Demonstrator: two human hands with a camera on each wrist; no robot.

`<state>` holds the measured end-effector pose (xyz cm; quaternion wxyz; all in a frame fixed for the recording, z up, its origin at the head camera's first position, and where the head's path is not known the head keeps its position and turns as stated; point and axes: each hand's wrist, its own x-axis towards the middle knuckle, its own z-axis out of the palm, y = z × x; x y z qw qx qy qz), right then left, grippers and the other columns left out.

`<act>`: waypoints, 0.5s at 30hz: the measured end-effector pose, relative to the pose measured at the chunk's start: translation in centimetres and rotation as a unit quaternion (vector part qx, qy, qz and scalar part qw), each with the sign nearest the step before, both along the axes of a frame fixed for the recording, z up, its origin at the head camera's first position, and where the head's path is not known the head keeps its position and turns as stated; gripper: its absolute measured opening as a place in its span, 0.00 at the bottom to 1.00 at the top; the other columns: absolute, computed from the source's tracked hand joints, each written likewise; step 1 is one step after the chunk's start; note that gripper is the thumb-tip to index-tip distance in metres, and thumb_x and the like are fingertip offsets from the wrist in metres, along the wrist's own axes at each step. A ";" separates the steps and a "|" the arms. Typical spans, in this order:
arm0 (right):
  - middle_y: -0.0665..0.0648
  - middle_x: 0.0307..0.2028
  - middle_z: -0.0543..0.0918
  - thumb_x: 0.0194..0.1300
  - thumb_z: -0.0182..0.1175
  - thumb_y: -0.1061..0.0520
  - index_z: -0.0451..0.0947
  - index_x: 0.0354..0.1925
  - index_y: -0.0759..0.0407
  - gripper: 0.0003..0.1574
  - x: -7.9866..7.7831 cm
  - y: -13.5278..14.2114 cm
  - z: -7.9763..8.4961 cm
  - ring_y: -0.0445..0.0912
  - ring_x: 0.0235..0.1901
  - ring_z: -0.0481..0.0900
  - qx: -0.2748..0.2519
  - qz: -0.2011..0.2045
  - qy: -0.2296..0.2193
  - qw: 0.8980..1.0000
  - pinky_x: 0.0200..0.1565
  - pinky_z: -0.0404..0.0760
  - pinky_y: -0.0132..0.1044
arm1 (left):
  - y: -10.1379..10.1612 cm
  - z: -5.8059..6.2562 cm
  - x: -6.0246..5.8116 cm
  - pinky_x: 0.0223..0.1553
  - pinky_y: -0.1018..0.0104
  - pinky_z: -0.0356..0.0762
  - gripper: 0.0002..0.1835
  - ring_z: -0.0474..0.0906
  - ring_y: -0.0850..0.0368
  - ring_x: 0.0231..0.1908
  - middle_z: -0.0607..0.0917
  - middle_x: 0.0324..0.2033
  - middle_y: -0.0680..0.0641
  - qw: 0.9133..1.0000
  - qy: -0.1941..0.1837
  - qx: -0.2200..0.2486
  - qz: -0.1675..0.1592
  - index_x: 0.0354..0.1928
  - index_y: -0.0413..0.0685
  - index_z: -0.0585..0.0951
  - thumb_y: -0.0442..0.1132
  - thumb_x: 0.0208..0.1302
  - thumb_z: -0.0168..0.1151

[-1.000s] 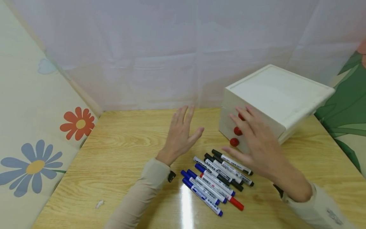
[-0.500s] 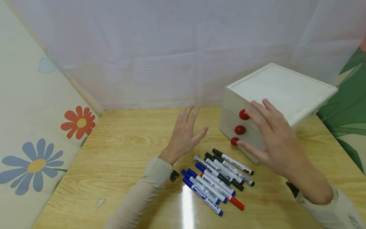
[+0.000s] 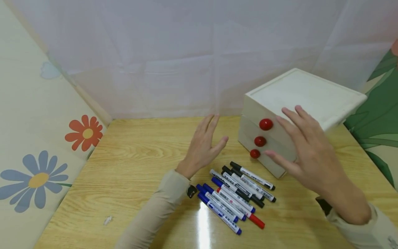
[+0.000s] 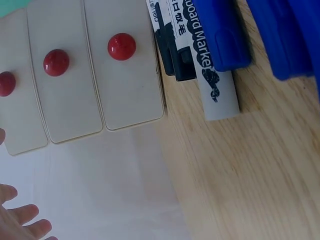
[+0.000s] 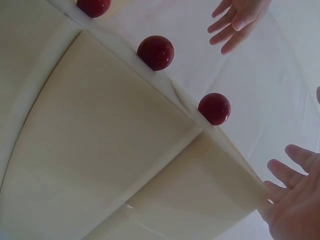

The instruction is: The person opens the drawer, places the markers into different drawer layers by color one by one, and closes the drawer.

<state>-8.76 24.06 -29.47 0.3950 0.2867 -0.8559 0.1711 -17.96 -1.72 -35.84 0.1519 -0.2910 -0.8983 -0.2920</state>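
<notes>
A white drawer box (image 3: 306, 97) with three drawer fronts and round red knobs (image 3: 265, 124) stands at the right of the table. In the head view my right hand (image 3: 314, 155) overlaps its front corner, fingers spread and holding nothing. My left hand (image 3: 202, 148) hovers left of the box, fingers straight, thumb apart, also holding nothing. Below and between the hands lie several whiteboard markers (image 3: 233, 200) in a slanted row, with blue, black and red caps. The left wrist view shows the drawer fronts (image 4: 65, 100) and marker ends (image 4: 220, 95) up close.
A wooden table (image 3: 133, 148) holds everything. A small white scrap (image 3: 107, 220) lies near its left side. A white cloth (image 3: 140, 62) hangs behind, and flower-patterned panels (image 3: 40, 138) border both sides.
My right hand has moved right, away from the knobs, uncovering all three. My left hand has drifted slightly right. The markers lie as before; the box appears nearly unmoved.
</notes>
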 end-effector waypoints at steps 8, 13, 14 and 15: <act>0.73 0.65 0.70 0.71 0.43 0.25 0.68 0.65 0.73 0.54 0.2 1.0 0.2 0.67 0.71 0.60 -0.015 -0.017 0.000 1.000 0.76 0.54 0.55 | 0.5 0.2 0.1 0.77 0.50 0.51 0.39 0.52 0.46 0.76 0.56 0.77 0.41 1.000 0.001 0.008 -0.010 0.77 0.42 0.53 0.52 0.72 0.53; 0.74 0.65 0.70 0.70 0.42 0.24 0.68 0.64 0.73 0.55 0.5 1.7 0.2 0.66 0.72 0.59 -0.018 -0.036 -0.007 0.999 0.76 0.53 0.55 | 0.9 0.4 0.2 0.77 0.51 0.50 0.39 0.52 0.46 0.76 0.56 0.76 0.41 1.000 -0.012 0.009 -0.011 0.77 0.41 0.53 0.52 0.72 0.53; 0.74 0.66 0.70 0.70 0.42 0.24 0.68 0.65 0.72 0.55 0.5 1.8 0.2 0.66 0.72 0.59 -0.019 -0.039 -0.009 0.999 0.76 0.53 0.55 | 0.9 0.5 0.2 0.77 0.51 0.50 0.39 0.52 0.46 0.76 0.57 0.76 0.41 1.000 -0.014 0.008 -0.010 0.77 0.42 0.53 0.52 0.73 0.53; 0.74 0.66 0.69 0.70 0.42 0.24 0.68 0.65 0.72 0.55 0.5 1.9 0.2 0.66 0.72 0.59 -0.018 -0.042 -0.011 0.999 0.76 0.53 0.55 | 1.0 0.5 0.2 0.77 0.51 0.50 0.39 0.53 0.46 0.76 0.57 0.76 0.41 1.000 -0.015 0.009 -0.011 0.77 0.42 0.53 0.52 0.73 0.53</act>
